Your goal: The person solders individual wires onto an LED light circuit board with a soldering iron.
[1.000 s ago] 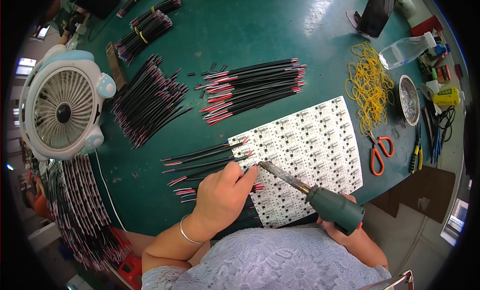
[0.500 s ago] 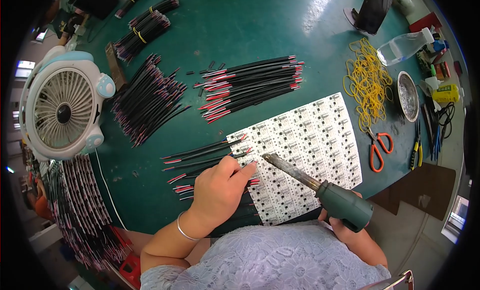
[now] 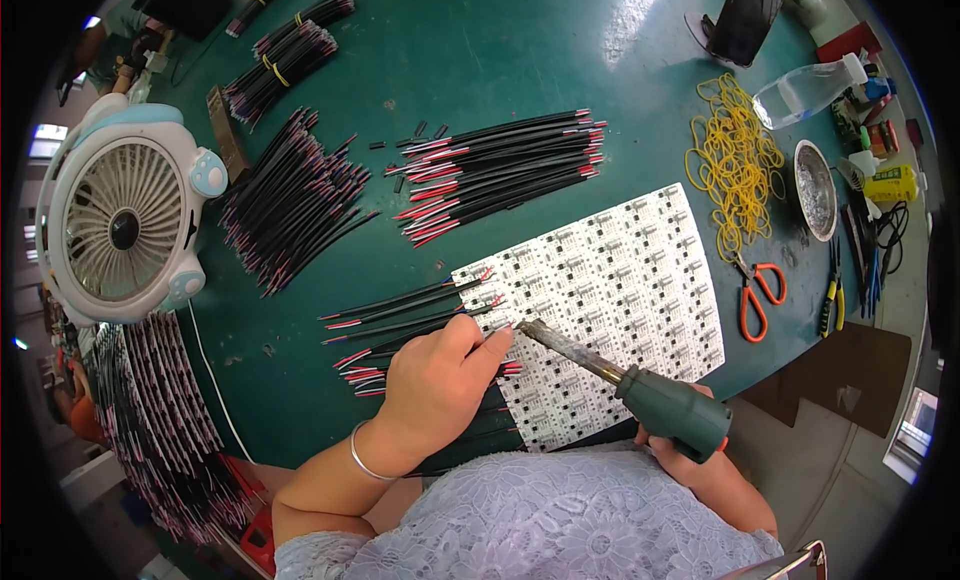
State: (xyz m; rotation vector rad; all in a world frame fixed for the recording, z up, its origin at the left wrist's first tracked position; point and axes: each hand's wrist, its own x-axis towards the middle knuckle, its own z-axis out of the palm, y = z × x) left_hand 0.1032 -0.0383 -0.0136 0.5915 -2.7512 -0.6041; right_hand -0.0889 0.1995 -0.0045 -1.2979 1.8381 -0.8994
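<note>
A white panel of small circuit boards [image 3: 625, 280] lies on the green table in front of me. Along its left edge, several black cables [image 3: 385, 300] with red and white wire ends rest on the boards. My left hand [image 3: 435, 388], wearing a bangle, pinches a cable by its wire end at that edge; the fingers partly hide it. The green-handled soldering iron [image 3: 668, 408] is in my right hand [image 3: 677, 464], whose fingers are mostly behind the handle. Its dark tip is right beside my left fingertips, over the board edge; whether it touches the wire is unclear.
Black cable piles [image 3: 500, 170] lie beyond the panel and at left, near a white-blue fan [image 3: 125, 225]. On the right are yellow rubber bands [image 3: 735, 155], orange-handled scissors [image 3: 755, 300], a metal bowl [image 3: 815, 190], a clear bottle [image 3: 810, 92] and yellow-handled pliers [image 3: 833, 295].
The soldering iron has moved slightly left and down, bringing its tip close to my left fingertips. My left hand stays at almost the same place with its pinch kept.
</note>
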